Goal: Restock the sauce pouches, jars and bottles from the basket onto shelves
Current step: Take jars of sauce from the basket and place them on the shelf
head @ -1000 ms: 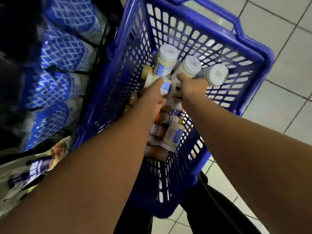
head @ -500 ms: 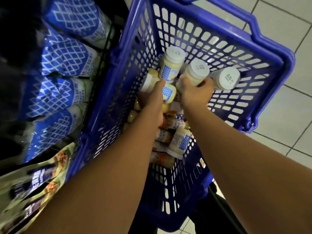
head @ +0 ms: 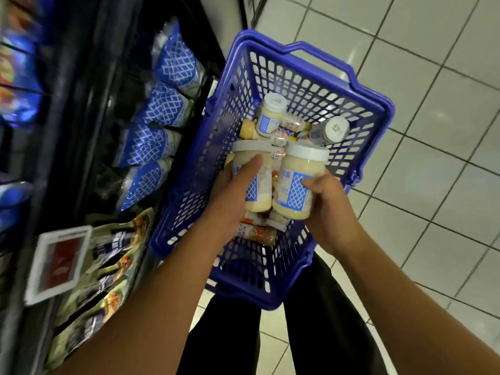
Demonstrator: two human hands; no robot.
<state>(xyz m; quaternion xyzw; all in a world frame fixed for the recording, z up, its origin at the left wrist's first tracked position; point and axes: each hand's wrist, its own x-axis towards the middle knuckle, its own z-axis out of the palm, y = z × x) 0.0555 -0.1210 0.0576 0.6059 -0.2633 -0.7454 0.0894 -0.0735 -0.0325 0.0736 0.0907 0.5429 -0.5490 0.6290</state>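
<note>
**Hands.** L hand [head: 230, 201] gripped a clear jar of pale cream sauce [head: 263, 185] w/ white round lid. Fingers were wrapped round the body and the thumb lay straight up the front toward the lid. R hand [head: 327, 209] gripped a second jar [head: 297, 185] of the same type, fingers curled over its blue-and-white lattice label.

**Position.** Both jars were approx. upright w/ slight tilt, lids away from the person. They were side by side, nearly touching, above the near half of the blue plastic lattice-wall basket [head: 373, 104].

**Basket contents.**
- A third jar [head: 270, 115] stood near the far wall, lid up.
- A fourth jar [head: 331, 129] lay tilted at the far R corner, its white lid w/ printed text facing the camera.
- Small bottles [head: 257, 234] w/ orange-brown and yellow contents lay jumbled on the bottom. Qty: cannot tell.

**Surroundings.** The basket sat in front of the person's black trousers [head: 324, 320], over the pale tiled floor [head: 433, 131]. It was just beside a dark shelf unit [head: 89, 104] on the L.
- The shelf held a row of blue-and-white lattice-print sauce pouches [head: 173, 63], packed edge to edge.
- Nearer the person were dark pouches w/ food photos [head: 113, 250].
- A white-framed red price tag [head: 58, 263] sat on the shelf edge, blurred.
</note>
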